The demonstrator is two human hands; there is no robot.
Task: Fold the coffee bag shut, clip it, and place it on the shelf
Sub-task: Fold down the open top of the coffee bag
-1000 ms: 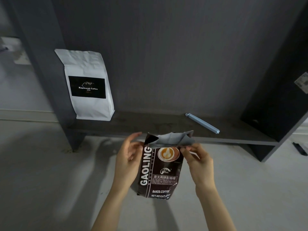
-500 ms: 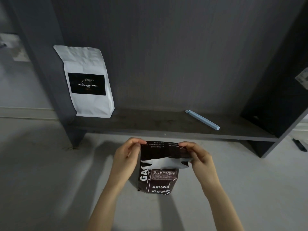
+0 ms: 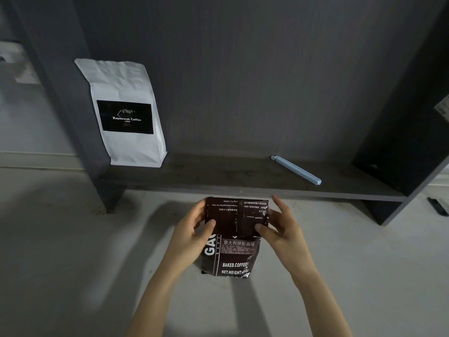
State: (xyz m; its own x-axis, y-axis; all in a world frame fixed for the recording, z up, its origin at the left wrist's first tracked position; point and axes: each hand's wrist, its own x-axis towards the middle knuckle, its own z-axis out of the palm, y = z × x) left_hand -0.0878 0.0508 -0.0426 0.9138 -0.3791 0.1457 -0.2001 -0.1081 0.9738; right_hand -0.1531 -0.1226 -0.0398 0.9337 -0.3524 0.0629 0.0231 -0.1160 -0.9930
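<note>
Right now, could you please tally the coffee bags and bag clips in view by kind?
Coffee bags: 2, the white Kopiluwak bag standing on the shelf and the dark brown Gaoling bag in both hands.
Bag clips: 1, the light blue clip on the shelf.
Total: 3.

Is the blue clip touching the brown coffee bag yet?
Apart. The head view shows the blue clip lying on the shelf, while both hands hold the brown coffee bag below it.

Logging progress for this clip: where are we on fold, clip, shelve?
Fold looks mostly done: the top of the dark coffee bag is turned down over its front. In hand: left hand and right hand pinch that flap flat. Left: the blue bag clip lies untouched on the shelf; the bag is unclipped and not yet shelved.
</note>
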